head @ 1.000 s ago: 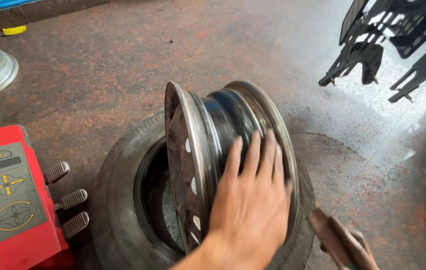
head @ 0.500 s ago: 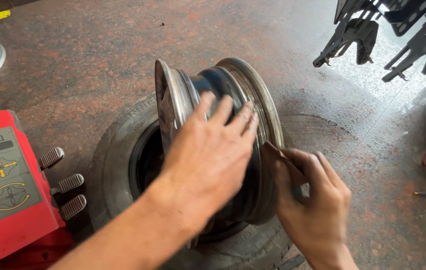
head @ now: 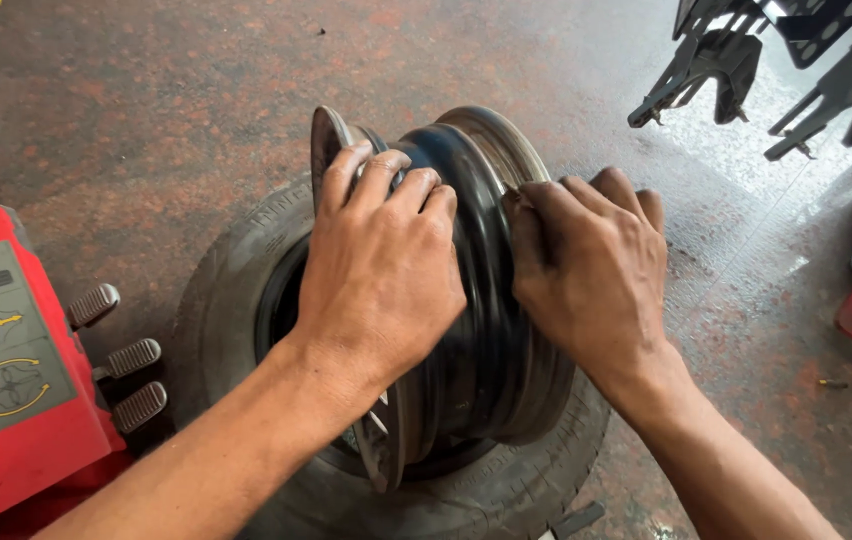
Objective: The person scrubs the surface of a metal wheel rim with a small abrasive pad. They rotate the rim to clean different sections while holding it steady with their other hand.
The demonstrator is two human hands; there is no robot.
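- The steel wheel rim [head: 466, 300] stands on edge, upright, inside the opening of a tyre [head: 236, 290] that lies flat on the floor [head: 166, 110].
- The left hand [head: 381, 265] lies flat over the rim's top, its grip spread, fingers draped on the barrel.
- The right hand [head: 586, 265] is curled, its grip pressed to the rim's right flange; it may pinch something, hidden from view.
- A red machine [head: 6, 370] with pedals [head: 126, 360] sits to the left.
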